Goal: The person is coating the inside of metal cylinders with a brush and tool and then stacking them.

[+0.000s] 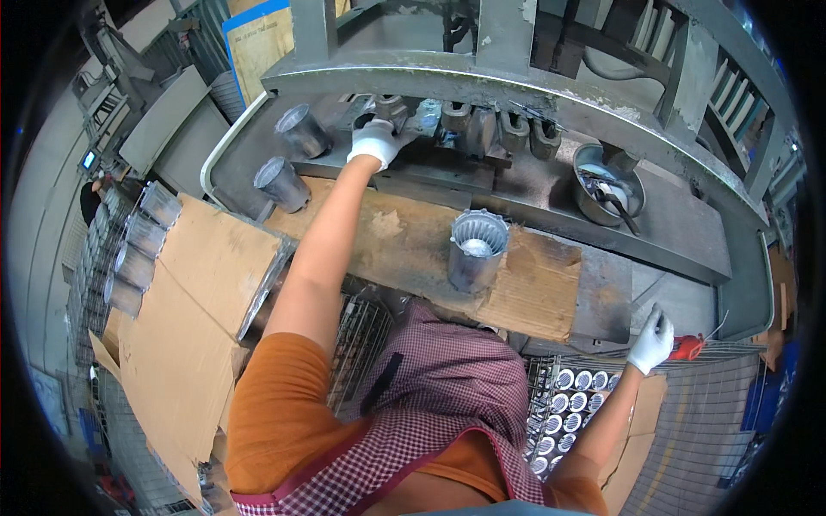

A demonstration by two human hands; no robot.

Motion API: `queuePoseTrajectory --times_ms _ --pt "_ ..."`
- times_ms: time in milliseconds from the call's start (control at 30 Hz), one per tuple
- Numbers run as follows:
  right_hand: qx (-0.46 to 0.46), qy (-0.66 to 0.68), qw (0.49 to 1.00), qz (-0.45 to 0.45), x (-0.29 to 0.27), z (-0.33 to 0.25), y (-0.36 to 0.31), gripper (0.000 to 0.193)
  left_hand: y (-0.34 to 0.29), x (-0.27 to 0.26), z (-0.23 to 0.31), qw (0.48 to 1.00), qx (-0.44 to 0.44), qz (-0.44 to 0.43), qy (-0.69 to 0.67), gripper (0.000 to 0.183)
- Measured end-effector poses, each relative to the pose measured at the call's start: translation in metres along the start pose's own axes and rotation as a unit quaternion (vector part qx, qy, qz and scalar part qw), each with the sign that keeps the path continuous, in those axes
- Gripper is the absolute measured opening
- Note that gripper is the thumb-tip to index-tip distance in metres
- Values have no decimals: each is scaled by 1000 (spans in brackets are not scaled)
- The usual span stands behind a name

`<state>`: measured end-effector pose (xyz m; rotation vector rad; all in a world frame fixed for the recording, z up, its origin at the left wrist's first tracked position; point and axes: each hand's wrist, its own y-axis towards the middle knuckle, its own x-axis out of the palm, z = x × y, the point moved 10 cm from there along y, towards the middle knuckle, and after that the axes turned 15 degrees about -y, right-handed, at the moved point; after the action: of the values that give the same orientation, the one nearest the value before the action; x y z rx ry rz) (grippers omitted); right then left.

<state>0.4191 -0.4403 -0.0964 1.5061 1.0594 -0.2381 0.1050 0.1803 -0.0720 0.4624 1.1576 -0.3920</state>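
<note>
My left hand (373, 144), in a white glove, reaches to the back of the bench, its fingers bent around a dark piece I cannot make out beside a metal clamp block (391, 110). Low on the right, my gloved right hand (651, 342) is raised with loosely bent fingers and nothing visible in them. Close beside it is a red tool (687, 347), perhaps touching. A grey ribbed metal cup (476, 258) stands mouth up on the cardboard in front of me. Two more grey cups, a far one (303, 131) and a nearer one (281, 184), tilt at the left.
Several clamp blocks (514, 131) line the machine's base under a heavy frame beam (482, 79). At right a metal pot (577, 185) holds a dark-handled tool. Cardboard (176, 292) and cups (133, 266) sit at left; a crate of round parts (559, 402) stands below right.
</note>
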Motion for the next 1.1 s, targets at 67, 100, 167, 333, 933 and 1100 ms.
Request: queuePoseTrajectory --times_ms 67,100,167,333,933,1100 --pt "23 24 999 -3 2 1 2 17 -13 -13 11 1000 -19 17 1 68" --pt "5 12 1000 -11 2 -4 3 17 -21 -20 15 999 -28 37 -8 70" --pt "52 15 996 -71 7 8 2 22 -38 -31 15 994 -66 73 -38 80" --pt "27 121 974 187 -69 56 -2 58 -118 -20 10 934 -63 231 -265 80" --pt "5 284 843 -456 -2 -116 -149 56 -276 58 284 896 424 -50 -122 47" --pt "4 269 824 -498 16 -128 -162 50 -274 52 271 901 408 -25 -149 49"
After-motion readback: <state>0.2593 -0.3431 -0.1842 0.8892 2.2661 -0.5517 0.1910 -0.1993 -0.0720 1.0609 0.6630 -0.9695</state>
